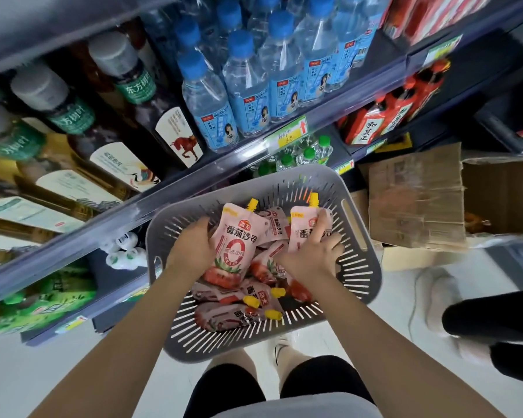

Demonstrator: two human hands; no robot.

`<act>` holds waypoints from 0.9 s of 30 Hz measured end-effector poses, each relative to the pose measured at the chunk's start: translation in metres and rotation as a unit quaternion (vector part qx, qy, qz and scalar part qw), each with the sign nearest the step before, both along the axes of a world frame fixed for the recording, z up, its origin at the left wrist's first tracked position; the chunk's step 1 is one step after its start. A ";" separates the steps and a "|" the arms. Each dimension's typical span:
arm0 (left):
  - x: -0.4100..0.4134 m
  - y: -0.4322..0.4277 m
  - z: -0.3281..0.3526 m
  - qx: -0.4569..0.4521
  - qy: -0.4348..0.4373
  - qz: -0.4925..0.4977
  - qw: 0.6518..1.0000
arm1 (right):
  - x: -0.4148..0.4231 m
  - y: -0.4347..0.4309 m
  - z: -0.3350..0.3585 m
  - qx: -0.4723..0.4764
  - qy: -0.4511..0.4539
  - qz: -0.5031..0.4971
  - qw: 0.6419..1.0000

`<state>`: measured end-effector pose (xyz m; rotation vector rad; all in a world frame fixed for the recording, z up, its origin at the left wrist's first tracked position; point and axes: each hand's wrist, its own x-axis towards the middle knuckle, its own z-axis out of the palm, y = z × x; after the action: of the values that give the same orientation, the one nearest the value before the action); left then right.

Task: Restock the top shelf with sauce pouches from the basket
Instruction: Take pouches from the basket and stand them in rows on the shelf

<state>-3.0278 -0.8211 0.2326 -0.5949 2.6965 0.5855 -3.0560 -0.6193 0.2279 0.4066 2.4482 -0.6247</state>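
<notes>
both hands down in the grey basket (357,236), left hand (191,247) grip holding a pink sauce pouch (236,239), right hand (313,256) grip holding another pouch (302,224)

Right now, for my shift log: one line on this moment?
phase: picking | left hand: holds pouch | right hand: holds second pouch | basket: pouches remain

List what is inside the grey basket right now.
The grey basket holds pink sauce pouches with yellow caps. The left hand and right hand each grip one. The hands and upper pouches hide any underneath.
</notes>
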 end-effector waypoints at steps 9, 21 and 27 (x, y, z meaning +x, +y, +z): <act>0.012 0.049 -0.020 -0.146 -0.126 -0.158 0.968 | -0.009 0.003 0.005 -0.304 -0.074 -0.146 0.938; 0.007 0.051 -0.028 -0.095 -0.128 -0.056 0.986 | -0.005 0.021 0.006 -0.532 -0.202 -0.239 0.787; 0.012 0.046 -0.008 -0.060 -0.106 0.004 0.993 | -0.006 0.035 0.006 -0.607 -0.236 -0.213 0.728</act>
<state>-3.0155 -0.7752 0.2246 -0.6606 2.5408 0.3426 -3.0622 -0.5838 0.2336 0.4585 1.0433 -1.8431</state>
